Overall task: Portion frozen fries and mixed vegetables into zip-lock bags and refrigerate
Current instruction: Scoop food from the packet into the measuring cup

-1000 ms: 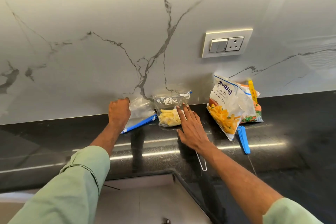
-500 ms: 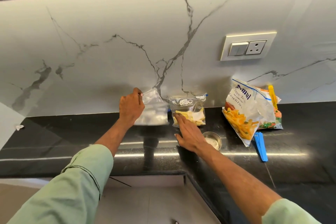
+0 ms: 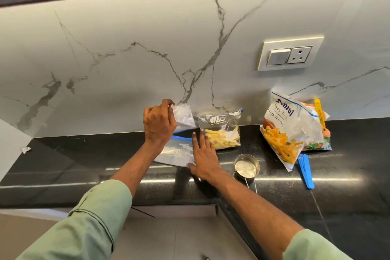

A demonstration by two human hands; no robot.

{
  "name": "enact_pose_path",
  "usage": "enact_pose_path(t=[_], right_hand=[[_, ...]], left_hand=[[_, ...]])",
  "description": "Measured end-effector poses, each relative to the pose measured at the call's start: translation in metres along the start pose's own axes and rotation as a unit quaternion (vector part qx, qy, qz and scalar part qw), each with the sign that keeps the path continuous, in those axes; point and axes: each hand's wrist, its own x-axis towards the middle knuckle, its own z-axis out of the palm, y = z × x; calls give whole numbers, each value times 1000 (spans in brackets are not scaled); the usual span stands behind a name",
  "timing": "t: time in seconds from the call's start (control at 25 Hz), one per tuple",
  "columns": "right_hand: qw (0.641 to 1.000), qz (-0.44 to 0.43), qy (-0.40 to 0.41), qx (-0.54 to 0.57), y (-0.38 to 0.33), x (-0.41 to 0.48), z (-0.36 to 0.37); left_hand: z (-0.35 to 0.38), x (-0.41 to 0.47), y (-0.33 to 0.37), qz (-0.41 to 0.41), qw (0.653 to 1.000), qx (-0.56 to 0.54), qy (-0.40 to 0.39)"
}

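My left hand pinches the top of a stack of clear empty zip-lock bags and lifts it near the wall. One empty zip-lock bag lies flat on the black counter below, and my right hand presses on its right edge with straight fingers. A zip-lock bag with fries stands against the wall just to the right. Farther right lean the white fries packet and, behind it, the mixed vegetable packet with a yellow clip.
A steel measuring cup sits on the counter right of my right wrist. A blue clip lies beside the fries packet. A wall socket is above. A crumpled scrap lies at the far left. The counter edge turns a corner below my arms.
My left hand has raised the stack of bags, and one bag now lies flat on the counter. My right hand moved left from the filled bag onto the flat bag.
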Motion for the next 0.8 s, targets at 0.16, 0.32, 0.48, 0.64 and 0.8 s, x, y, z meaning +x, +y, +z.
enact_pose_path(t=[0.16,0.32,0.48,0.64,0.8], right_hand=[[981,6,145,129,0,-7,-34],[926,31,112,359,13,-32,-72],[731,118,25,672,42,-64,-97],[558,139,-22,818,70,-118,-102],[613,127,76,776,87,-154,-106]], left_hand=[[-12,-1,33,-77,993,-83,-13],[-24,-4,64,-196,932,-292,-84],[-23,-7,84,-363,780,-494,-126],[-27,-22,122,-418,682,-579,-160],[-27,-47,153,-425,682,-563,-192]])
